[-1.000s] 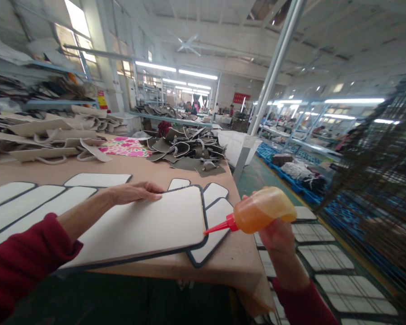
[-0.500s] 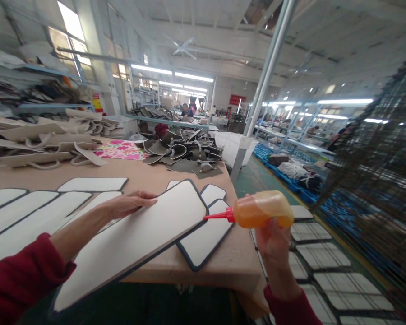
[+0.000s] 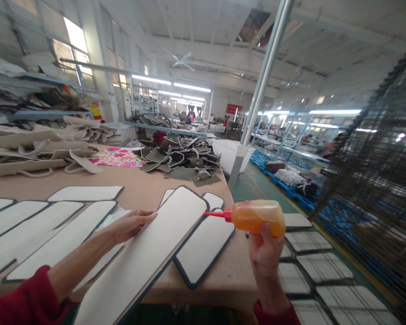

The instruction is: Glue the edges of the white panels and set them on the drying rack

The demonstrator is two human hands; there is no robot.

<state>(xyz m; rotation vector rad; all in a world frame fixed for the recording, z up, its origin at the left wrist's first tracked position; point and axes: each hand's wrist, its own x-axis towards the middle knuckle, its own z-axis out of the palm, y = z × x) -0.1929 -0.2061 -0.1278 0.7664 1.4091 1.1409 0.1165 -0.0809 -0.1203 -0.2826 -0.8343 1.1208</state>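
My left hand (image 3: 133, 223) grips the left edge of a long white panel (image 3: 149, 262) with dark edging and rounded corners. The panel is tilted over the front edge of the table, its near end running out of view. My right hand (image 3: 266, 248) is wrapped round a squeeze bottle (image 3: 259, 216) of amber liquid lying sideways. The bottle's red nozzle (image 3: 214, 214) points left, its tip at the panel's right edge near the far corner. Under and behind the held panel lie other dark-edged white panels (image 3: 206, 246).
More white panels (image 3: 64, 230) lie on the brown-covered table (image 3: 138, 189). Behind them are beige pieces (image 3: 37, 149), a floral cloth (image 3: 117, 157) and a dark pile of pieces (image 3: 182, 158). A metal post (image 3: 257, 99) and a rack of panels (image 3: 325, 266) stand at right.
The held panel has turned, its near end swinging down and out of view. The bottle has shifted slightly left and down, its tip staying at the panel's edge. The view has shifted slightly.
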